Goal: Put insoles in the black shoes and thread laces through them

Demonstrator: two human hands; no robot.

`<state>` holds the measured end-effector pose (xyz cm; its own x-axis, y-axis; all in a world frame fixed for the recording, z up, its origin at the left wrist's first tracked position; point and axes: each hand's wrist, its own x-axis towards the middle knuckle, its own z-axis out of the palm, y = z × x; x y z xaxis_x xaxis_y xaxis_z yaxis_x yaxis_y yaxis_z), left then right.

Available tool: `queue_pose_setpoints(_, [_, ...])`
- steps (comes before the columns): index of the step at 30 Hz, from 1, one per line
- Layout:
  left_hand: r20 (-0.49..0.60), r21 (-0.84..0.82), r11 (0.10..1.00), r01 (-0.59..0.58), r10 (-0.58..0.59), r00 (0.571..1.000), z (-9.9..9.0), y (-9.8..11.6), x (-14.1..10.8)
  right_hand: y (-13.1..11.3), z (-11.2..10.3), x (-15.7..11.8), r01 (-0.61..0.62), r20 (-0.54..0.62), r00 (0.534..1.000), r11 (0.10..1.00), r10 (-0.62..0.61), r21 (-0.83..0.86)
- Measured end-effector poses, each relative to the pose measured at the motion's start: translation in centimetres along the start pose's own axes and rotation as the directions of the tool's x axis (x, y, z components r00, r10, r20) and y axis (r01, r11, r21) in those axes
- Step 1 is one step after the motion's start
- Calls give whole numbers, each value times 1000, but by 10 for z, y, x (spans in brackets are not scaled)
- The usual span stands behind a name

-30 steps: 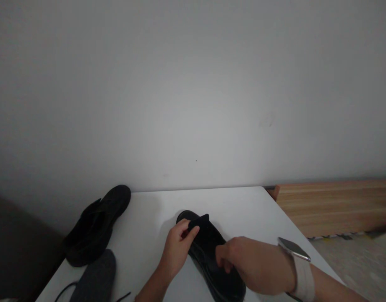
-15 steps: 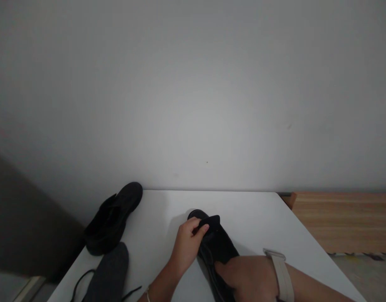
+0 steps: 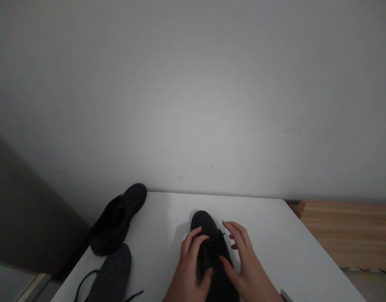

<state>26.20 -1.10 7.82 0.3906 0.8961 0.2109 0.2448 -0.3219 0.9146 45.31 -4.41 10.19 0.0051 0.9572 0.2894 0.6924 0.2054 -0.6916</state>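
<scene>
Shoes lie on the white table (image 3: 275, 235): a black one (image 3: 119, 218) at nine o'clock, a grey one (image 3: 109, 277) below it. Dead centre, the left hand (image 3: 189, 268) and right hand (image 3: 246, 268) cup the black lace-up shoe (image 3: 212, 251), fingers spread, nothing pinched. Lacing looks underway; drawing the lace calls for a fingertip pinch. Earlier, the left hand pinched the tongue upright; now it is released.

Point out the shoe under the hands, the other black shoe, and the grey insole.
shoe under the hands (image 3: 204, 221), head view, on its toe.
other black shoe (image 3: 119, 218), head view, on its upper.
grey insole (image 3: 113, 274), head view, on its middle.
</scene>
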Motion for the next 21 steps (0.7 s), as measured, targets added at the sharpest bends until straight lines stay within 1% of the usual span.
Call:
queue_pose_setpoints(2, [-38, 11, 1000, 23, -22, 999, 4, -5, -2, 2, 5, 1, 15, 42, 999, 998, -18, 61])
queue_pose_setpoints(4, [-62, 15, 999, 40, -39, 997, 4, -6, -1, 0, 8, 0, 40, 65, 997, 996, -45, 76])
queue_pose_setpoints(8, [-33, 49, 999, 10, -8, 999, -3, -3, 1, -1, 10, -10, 100, 93, 990, 993, -106, 62])
queue_pose_setpoints(14, [-10, 156, 988, 4, -2, 1000, -5, 3, -2, 3, 25, -17, 124, 23, 992, 992, -125, 33])
queue_pose_setpoints(16, [8, 213, 976, -38, 37, 999, -8, 7, -7, 4, 30, -17, 121, 3, 993, 992, -121, 22])
queue_pose_setpoints(18, [5, 284, 952, -116, 119, 993, -18, 11, -17, 6, 32, -19, 125, -5, 992, 992, -125, 12])
queue_pose_setpoints(19, [-13, 326, 933, -151, 164, 986, -27, 13, -23, 8, 31, -20, 132, -2, 991, 991, -132, 6])
queue_pose_setpoints(20, [-33, 371, 913, -172, 198, 980, -40, 15, -31, 10, 29, -23, 142, 3, 990, 990, -142, 0])
queue_pose_setpoints(21, [-94, 416, 892, -176, 234, 968, -55, 15, -39, 13, 27, -25, 148, 0, 989, 989, -148, -6])
